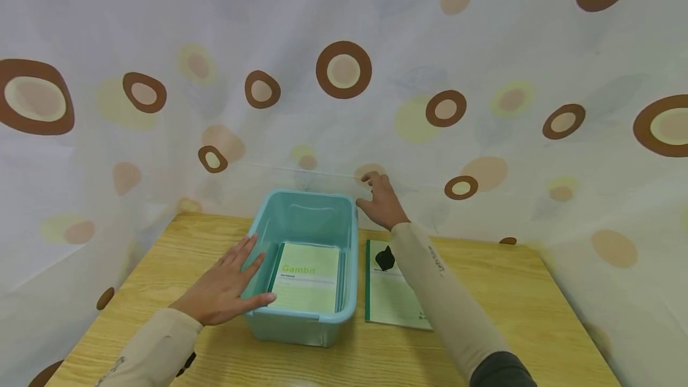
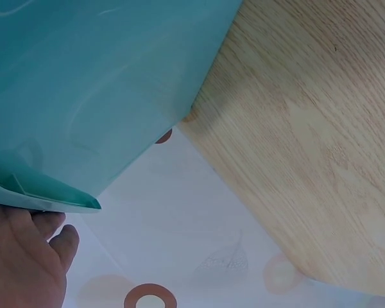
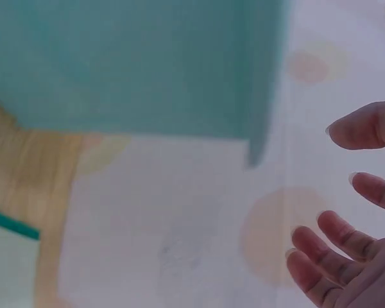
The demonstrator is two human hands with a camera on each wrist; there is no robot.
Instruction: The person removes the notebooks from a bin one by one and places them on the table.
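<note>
A light blue plastic bin [image 1: 301,316] stands on the table, and a pale green notebook [image 1: 306,291] marked "Gambit" lies inside it. My left hand [image 1: 226,282] touches the bin's left rim near the front corner, its fingers spread. In the left wrist view, part of that hand [image 2: 25,260] shows against the rim. Just past the bin's back right corner hovers my right hand [image 1: 383,202], fingers loosely bent around nothing. The right wrist view shows its fingers [image 3: 350,240] apart from the bin wall [image 3: 135,70].
A second notebook [image 1: 392,297] with a green spine lies right of the bin, partly hidden under the right sleeve [image 1: 443,291]. A small black object [image 1: 384,258] shows beside that sleeve. The wooden table [image 1: 516,303] meets a patterned cloth [image 1: 408,76] behind and at the sides.
</note>
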